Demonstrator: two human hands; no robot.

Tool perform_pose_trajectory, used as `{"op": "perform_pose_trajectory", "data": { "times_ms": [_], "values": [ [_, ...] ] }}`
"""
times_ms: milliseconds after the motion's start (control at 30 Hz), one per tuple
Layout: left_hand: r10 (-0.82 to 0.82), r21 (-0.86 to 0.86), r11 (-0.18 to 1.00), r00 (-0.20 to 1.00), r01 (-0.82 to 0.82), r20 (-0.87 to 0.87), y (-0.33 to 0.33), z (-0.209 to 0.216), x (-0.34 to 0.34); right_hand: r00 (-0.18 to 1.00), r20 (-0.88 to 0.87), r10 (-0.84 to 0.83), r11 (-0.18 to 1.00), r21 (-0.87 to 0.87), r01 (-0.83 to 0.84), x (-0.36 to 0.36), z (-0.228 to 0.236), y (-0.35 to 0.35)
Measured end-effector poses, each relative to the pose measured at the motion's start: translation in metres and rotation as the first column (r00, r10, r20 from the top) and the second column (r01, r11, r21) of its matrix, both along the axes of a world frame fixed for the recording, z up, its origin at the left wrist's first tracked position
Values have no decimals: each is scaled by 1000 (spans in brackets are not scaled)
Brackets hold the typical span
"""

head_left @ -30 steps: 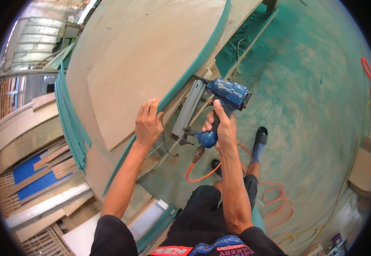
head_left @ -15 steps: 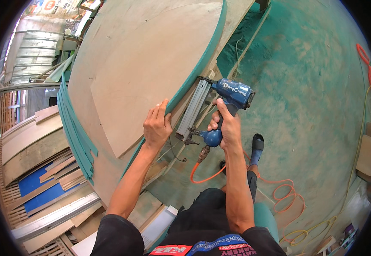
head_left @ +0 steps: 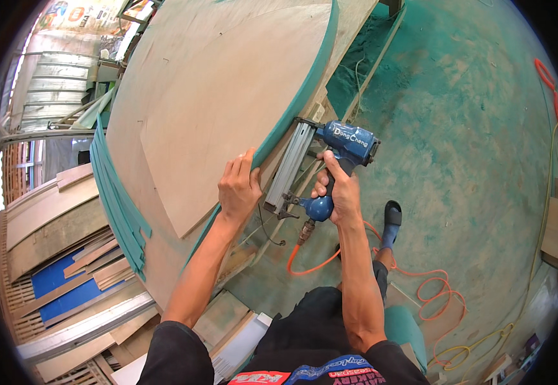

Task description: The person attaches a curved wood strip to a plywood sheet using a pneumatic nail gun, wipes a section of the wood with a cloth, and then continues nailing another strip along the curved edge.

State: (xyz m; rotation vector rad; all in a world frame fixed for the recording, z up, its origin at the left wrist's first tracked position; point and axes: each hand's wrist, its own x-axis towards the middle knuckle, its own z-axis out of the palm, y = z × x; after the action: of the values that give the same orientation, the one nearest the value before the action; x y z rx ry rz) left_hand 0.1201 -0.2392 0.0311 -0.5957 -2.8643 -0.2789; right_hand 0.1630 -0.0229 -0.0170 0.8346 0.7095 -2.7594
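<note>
A thin green strip (head_left: 305,91) runs along the curved edge of a pale wooden panel (head_left: 227,109). My left hand (head_left: 238,186) is closed over this strip at the panel's edge, fingers on the panel side and thumb toward the outer side. In my right hand (head_left: 343,194) is a blue nail gun (head_left: 349,142), its dark handle wrapped by my fingers. The gun's nose meets the outer face of the strip, a little farther along than my left hand; whether it presses there I cannot tell. From the gun's base trails an orange air hose (head_left: 317,269).
More green strips (head_left: 115,205) lie bundled on the worktable's left side. Wooden offcuts (head_left: 93,263) are stacked at the lower left. The hose coils on the dusty green floor (head_left: 458,167) to my right, near a yellow hose (head_left: 465,351). Small nails stick up from the tabletop.
Both hands and the nail gun keep nearly the same place against the strip. The view has shifted slightly, so the surroundings sit a little differently.
</note>
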Motion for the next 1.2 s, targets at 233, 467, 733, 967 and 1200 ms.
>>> {"op": "perform_pose_trajectory", "data": {
  "times_ms": [233,467,733,967,1200],
  "values": [
    [24,43,999,998,-27,63,20,12,-20,1000,2,16,995,-96,-16,-2,4,-5],
    [111,64,990,974,-126,196,-10,25,18,999,12,33,997,-72,-33,7,14,4],
    [228,16,972,959,-234,171,-82,32,35,995,61,72,991,-121,-65,23,36,-28],
    [206,36,977,972,-211,113,-83,20,37,994,101,-35,996,-72,43,31,42,-51],
    [138,-2,990,984,-139,111,-89,31,35,988,126,-93,982,-152,112,35,46,-65]
  ]
}}
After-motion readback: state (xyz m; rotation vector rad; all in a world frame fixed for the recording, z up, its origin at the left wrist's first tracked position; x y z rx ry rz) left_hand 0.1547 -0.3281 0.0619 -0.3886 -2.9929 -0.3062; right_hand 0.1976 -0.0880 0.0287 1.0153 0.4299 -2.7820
